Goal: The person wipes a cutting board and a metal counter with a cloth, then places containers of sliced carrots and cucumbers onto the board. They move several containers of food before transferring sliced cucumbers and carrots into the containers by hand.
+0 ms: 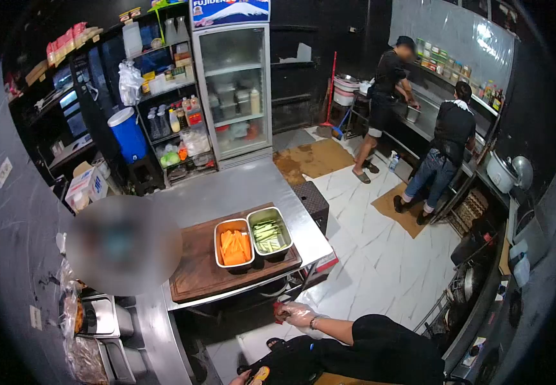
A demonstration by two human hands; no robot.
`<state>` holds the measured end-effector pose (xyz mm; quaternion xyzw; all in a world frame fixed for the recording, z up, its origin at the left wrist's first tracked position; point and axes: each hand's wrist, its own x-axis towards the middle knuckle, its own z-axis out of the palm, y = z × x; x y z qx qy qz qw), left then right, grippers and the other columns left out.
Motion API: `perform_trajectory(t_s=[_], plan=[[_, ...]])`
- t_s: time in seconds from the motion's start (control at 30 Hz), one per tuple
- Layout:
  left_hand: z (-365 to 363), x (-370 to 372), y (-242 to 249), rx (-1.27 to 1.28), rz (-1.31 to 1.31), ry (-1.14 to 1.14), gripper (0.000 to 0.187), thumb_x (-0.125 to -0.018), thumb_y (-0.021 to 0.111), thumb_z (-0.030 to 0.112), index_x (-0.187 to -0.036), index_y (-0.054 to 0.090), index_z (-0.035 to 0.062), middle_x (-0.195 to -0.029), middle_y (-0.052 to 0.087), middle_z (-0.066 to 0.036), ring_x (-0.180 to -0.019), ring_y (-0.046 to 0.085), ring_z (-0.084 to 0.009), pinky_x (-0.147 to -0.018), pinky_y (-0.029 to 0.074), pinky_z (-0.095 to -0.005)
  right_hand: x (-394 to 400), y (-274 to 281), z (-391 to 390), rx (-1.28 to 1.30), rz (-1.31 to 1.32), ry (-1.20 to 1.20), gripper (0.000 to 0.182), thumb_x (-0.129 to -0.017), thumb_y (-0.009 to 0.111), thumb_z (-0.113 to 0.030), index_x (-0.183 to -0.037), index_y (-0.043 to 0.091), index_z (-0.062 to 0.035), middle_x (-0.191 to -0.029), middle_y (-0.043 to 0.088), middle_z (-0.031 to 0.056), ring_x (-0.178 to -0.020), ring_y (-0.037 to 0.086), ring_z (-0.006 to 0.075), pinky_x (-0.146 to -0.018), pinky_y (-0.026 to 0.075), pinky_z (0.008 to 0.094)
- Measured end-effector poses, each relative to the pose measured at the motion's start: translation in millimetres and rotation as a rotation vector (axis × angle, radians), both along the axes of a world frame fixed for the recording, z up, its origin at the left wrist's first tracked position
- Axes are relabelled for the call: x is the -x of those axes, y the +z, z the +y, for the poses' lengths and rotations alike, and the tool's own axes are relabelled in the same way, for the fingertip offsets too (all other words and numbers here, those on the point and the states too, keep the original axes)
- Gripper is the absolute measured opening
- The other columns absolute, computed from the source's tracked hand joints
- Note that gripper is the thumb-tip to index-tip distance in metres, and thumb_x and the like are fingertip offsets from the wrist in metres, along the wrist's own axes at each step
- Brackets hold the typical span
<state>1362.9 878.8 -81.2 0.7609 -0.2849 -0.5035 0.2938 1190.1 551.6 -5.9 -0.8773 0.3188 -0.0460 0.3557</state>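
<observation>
My right hand (pixel 298 314), in a clear plastic glove, is held out low in front of my dark clothes, just off the near edge of the metal table (pixel 252 186). Its fingers are closed on a small dark-red thing (pixel 280 312), whose kind I cannot make out. Of my left hand (pixel 239 379) only a small part shows at the bottom edge; its fingers are hidden. Above my right hand, a wooden cutting board (pixel 194 256) lies on the table. It bears a metal pan of orange sticks (pixel 234 247) and a metal pan of green sticks (pixel 269 237).
A blurred patch (pixel 124 244) covers the table's left end. Metal containers (pixel 114 314) stand on the left counter (pixel 149 327). A glass-door fridge (pixel 233 90) and loaded shelves (pixel 172 83) are behind. Two people (pixel 387 83) work at the far right counter, beyond a white floor (pixel 380 269).
</observation>
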Motion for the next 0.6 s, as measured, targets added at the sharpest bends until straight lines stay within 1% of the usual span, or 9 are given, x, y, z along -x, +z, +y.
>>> perform_trajectory(t_s=[0.1,0.17,0.23,0.27,0.3,0.37,0.4,0.6], plan=[[3.5,-5.6,-13.3,-0.054,0.006,-0.041,0.017,-0.084,0.043,0.013,-0.087,0.056,0.0017,-0.077,0.053,-0.011,-0.071,0.047,-0.0218,-0.063,0.04,-0.0352,14.9,-14.1,3.2,0.016,0.047,0.012,0.03,-0.071,0.058,-0.016,-0.101,0.056,-0.0175,-0.091,0.057,0.0105,-0.088,0.056,0.0283,-0.077,0.045,0.0372],[7.5,-6.9,-17.5,-0.086,0.008,-0.064,0.019,-0.085,0.043,0.014,-0.087,0.056,0.0014,-0.078,0.053,-0.012,-0.073,0.047,-0.0228,-0.064,0.04,-0.0357,14.0,11.5,8.6,0.028,0.098,0.0,0.029,-0.071,0.059,-0.016,-0.1,0.058,-0.0179,-0.092,0.057,0.0101,-0.087,0.057,0.0279,-0.077,0.045,0.0367],[11.0,-11.7,-21.9,-0.112,0.004,-0.089,0.02,-0.085,0.043,0.015,-0.088,0.056,0.0012,-0.08,0.053,-0.013,-0.075,0.048,-0.0238,-0.066,0.04,-0.0363,9.7,29.4,12.8,0.037,0.035,-0.03,0.028,-0.071,0.06,-0.017,-0.099,0.058,-0.0175,-0.09,0.057,0.0098,-0.087,0.057,0.0281,-0.077,0.046,0.0364],[13.6,-14.6,-23.3,-0.123,0.002,-0.097,0.02,-0.085,0.042,0.015,-0.088,0.056,0.0011,-0.081,0.054,-0.013,-0.075,0.048,-0.0243,-0.066,0.04,-0.0366,6.0,13.0,12.6,0.018,-0.082,-0.051,0.029,-0.07,0.059,-0.017,-0.099,0.058,-0.017,-0.087,0.056,0.0102,-0.086,0.057,0.0285,-0.076,0.046,0.0368],[16.3,-17.3,-24.7,-0.132,-0.006,-0.108,0.021,-0.085,0.042,0.016,-0.088,0.057,0.0009,-0.081,0.054,-0.014,-0.076,0.048,-0.0248,-0.067,0.04,-0.0368,2.6,8.1,12.7,0.014,-0.085,-0.063,0.029,-0.07,0.059,-0.017,-0.099,0.058,-0.017,-0.087,0.056,0.0102,-0.086,0.057,0.0285,-0.076,0.046,0.0368],[19.2,-24.1,-26.2,-0.148,-0.015,-0.126,0.022,-0.085,0.042,0.016,-0.089,0.057,0.0007,-0.083,0.054,-0.015,-0.078,0.049,-0.0258,-0.068,0.04,-0.0374,-4.7,19.9,15.4,0.003,-0.13,-0.024,0.029,-0.07,0.058,-0.016,-0.099,0.058,-0.0161,-0.086,0.056,0.0109,-0.085,0.057,0.0288,-0.076,0.046,0.0369],[20.1,-28.8,-27.2,-0.156,-0.022,-0.131,0.023,-0.085,0.042,0.017,-0.089,0.057,0.0006,-0.083,0.054,-0.015,-0.079,0.049,-0.0263,-0.069,0.04,-0.0377,-4.1,27.0,17.6,0.021,-0.011,-0.032,0.03,-0.069,0.057,-0.015,-0.099,0.058,-0.0152,-0.088,0.057,0.0114,-0.086,0.056,0.0287,-0.077,0.045,0.0369],[29.9,-44.4,-30.1,-0.225,-0.057,-0.152,0.026,-0.086,0.041,0.019,-0.091,0.057,-0.0001,-0.088,0.055,-0.018,-0.083,0.05,-0.0293,-0.072,0.04,-0.0393,3.4,29.8,24.8,-0.009,-0.074,-0.023,0.032,-0.068,0.057,-0.014,-0.1,0.058,-0.0156,-0.089,0.057,0.0107,-0.088,0.056,0.0284,-0.079,0.045,0.0363]])
